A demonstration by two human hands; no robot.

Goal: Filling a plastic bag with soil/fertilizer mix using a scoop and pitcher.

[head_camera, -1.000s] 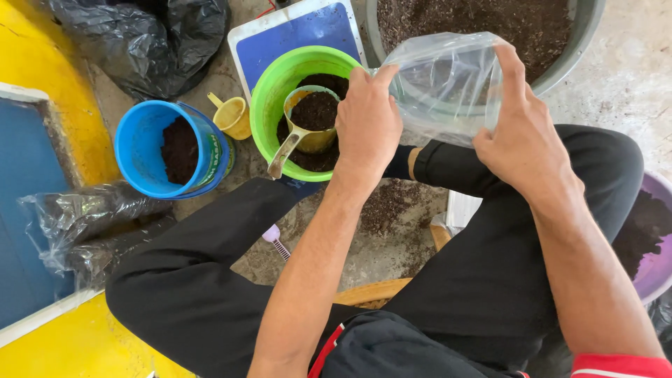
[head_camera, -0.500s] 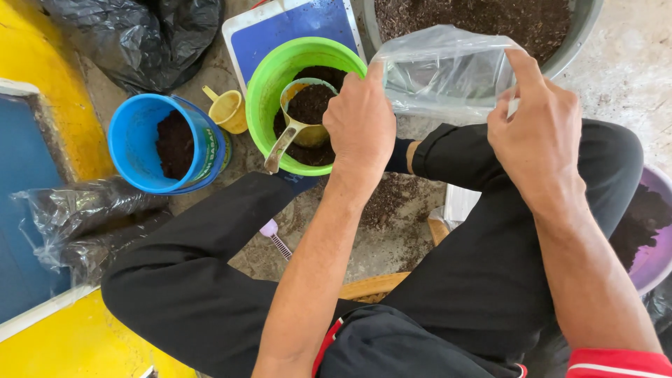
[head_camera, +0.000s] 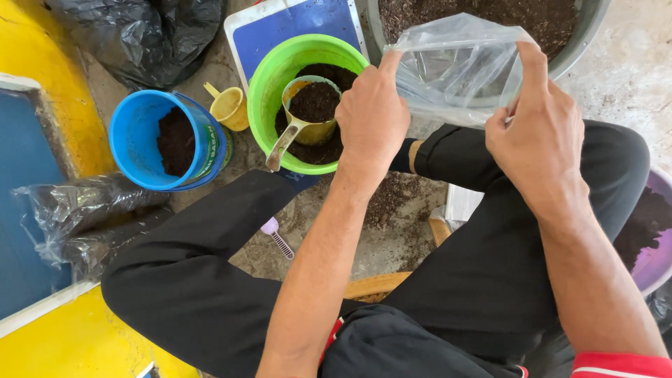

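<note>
Clear plastic bag (head_camera: 455, 66), head view: held at twelve o'clock over the knees, mouth stretched crosswise between both hands. Left hand (head_camera: 371, 122) pinches its nine o'clock edge, right hand (head_camera: 539, 133) its three o'clock edge. Green bucket (head_camera: 304, 98) with soil scoop (head_camera: 308, 115) lies nearer the left hand; grey tub (head_camera: 581, 49) behind.

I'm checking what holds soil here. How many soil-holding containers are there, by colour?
Green bucket: 1
Blue bucket: 1
Grey tub: 1
Purple basin: 1
Metal scoop: 1
Total: 5
The left hand and right hand hold a clear plastic bag with no soil visible in it.
</note>
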